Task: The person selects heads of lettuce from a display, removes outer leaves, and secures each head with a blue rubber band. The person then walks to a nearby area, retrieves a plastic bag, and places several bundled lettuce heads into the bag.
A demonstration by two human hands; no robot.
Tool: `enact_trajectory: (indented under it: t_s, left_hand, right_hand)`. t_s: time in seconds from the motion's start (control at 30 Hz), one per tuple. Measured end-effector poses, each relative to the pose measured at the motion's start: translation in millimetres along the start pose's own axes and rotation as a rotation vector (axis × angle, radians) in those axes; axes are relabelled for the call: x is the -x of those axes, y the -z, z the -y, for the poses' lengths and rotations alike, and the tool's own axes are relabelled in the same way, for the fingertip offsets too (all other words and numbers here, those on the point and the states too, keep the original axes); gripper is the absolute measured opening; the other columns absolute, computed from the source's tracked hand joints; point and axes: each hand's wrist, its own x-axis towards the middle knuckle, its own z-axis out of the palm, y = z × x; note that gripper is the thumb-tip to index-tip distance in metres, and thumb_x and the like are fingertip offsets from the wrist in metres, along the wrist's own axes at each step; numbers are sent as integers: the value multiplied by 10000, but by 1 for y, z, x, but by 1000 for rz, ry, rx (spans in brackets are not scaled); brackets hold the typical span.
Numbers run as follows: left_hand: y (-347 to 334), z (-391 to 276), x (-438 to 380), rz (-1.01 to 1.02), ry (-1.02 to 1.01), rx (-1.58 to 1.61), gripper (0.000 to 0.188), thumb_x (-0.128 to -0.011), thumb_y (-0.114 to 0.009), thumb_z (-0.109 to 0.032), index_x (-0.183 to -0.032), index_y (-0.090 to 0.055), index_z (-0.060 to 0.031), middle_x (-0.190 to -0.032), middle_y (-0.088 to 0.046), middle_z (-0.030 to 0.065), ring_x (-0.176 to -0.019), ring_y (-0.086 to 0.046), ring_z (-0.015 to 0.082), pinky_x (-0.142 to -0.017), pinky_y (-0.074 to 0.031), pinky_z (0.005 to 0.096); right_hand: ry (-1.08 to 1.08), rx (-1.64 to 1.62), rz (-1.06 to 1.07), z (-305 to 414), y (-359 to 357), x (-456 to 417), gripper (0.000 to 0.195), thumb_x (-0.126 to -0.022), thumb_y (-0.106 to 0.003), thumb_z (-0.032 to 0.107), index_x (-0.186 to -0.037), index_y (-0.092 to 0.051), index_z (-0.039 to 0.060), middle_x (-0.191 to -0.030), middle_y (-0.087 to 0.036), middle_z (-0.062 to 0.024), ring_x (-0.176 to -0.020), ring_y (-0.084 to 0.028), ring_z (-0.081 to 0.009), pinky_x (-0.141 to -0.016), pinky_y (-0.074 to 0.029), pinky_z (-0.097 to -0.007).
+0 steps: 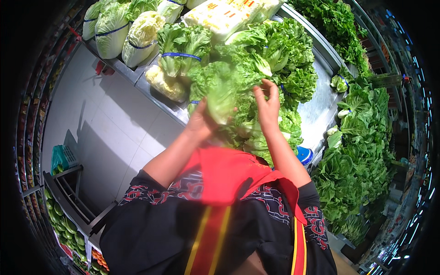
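In my left hand is a head of leafy green lettuce, blurred, its pale stem end pointing toward me. My right hand is raised to the right of it, thumb and fingers apart, with nothing seen between them. Its fingertips are close to the lettuce heap, and I cannot tell whether they touch. More loose lettuce lies below my hands, against my red apron. Just beyond my left hand stand lettuces bound with a blue band.
Napa cabbages with blue bands and a white printed package lie at the back of the metal display table. A blue round object sits by my right forearm. Leafy greens fill a right-hand shelf; a green bag is left.
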Motion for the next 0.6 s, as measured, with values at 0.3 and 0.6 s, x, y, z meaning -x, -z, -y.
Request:
enact_trajectory:
  t_s: [0.3,0.6]
  left_hand:
    - [3,-13,20,44,-27,123,809,-801,-674,-575,-1423,-400,-136,-1396,-461,155,-1198,-481,485,-892,-491,534]
    - [6,-17,32,12,-20,161,840,-764,-722,-539,-1424,-399,-133,-1384,-458,177,-1221,-459,484,-911,-497,554]
  right_hand:
    - [-63,461,-333,-50,8,-99,505,-826,-722,259,-1205,-485,25,-1198,-486,-192,-1122,-503,-350,-956,-418,-407]
    - [-272,422,-414,-65,18,-152,820,-654,-847,415,-1236,-431,15,-1272,-464,-228,-1127,-517,-379,-942,-435,-465]
